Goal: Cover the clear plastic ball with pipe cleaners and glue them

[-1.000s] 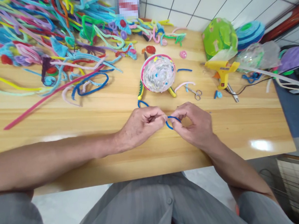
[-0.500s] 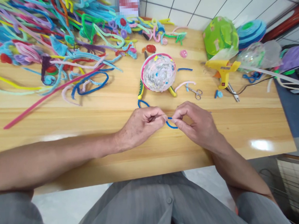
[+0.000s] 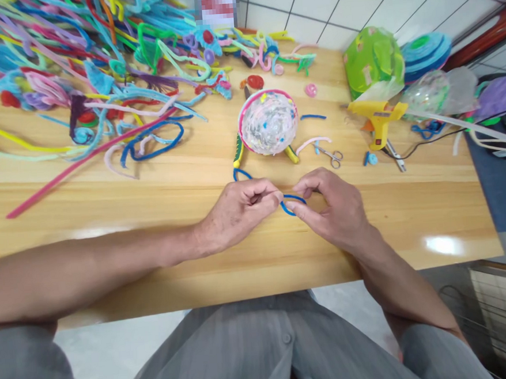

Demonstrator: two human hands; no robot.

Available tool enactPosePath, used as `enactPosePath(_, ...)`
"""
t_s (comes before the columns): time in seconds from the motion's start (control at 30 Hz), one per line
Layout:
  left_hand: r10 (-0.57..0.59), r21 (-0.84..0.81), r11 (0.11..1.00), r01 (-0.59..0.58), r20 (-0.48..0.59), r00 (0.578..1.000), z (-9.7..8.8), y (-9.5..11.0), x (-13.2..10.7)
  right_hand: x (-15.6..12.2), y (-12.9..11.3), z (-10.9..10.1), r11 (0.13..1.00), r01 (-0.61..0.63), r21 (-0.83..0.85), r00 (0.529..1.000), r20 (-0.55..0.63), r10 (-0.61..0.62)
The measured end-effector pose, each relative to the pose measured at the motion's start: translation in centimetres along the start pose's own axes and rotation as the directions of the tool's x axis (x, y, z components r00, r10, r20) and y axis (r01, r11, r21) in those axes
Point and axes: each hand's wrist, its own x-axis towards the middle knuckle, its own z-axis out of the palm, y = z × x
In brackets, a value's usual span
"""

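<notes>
My left hand (image 3: 240, 216) is closed in a pinch on a blue pipe cleaner (image 3: 296, 197). One part of it bends into a small loop right of my left fingertips, and another part curves out behind that hand toward the pliers. My right hand (image 3: 341, 212) is at the loop with thumb and forefinger apart; its thumb is close to the loop, and whether it touches I cannot tell. Beyond my hands sits a round bowl-like piece (image 3: 269, 123) with a pink rim, on top of pliers whose yellow-green handles (image 3: 238, 152) stick out toward me.
Many coloured pipe cleaners (image 3: 98, 79) are heaped at the back left. Small scissors (image 3: 334, 159) and a short blue piece (image 3: 313, 116) lie right of the bowl-like piece. Farther right are a yellow glue gun (image 3: 377, 122) with its cord and a green wrapped package (image 3: 372, 63).
My right thumb and forefinger have parted and released the pipe cleaner, whose loop now shows more fully between them. My left hand keeps its pinch in nearly the same place.
</notes>
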Motion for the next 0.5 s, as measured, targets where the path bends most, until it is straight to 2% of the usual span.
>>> enactPosePath(0.13, 0.016, -0.006, 1.0, -0.016, 0.006, 1.0, 0.02, 0.11, 0.12, 0.01, -0.23, 0.44, 0.994, 0.083, -0.078, 0.996, -0.01, -0.084)
enactPosePath(0.3, 0.058, 0.039, 0.997, -0.059, 0.03, 0.998, -0.03, 0.33, 0.12, 0.02, -0.15, 0.41, 0.988, 0.111, -0.107, 0.993, -0.02, -0.114)
enactPosePath(0.5, 0.048, 0.014, 0.999, -0.048, 0.049, 0.998, 0.23, 0.28, 0.04, -0.07, -0.09, 0.5, 0.97, 0.19, -0.153, 0.975, -0.083, -0.205)
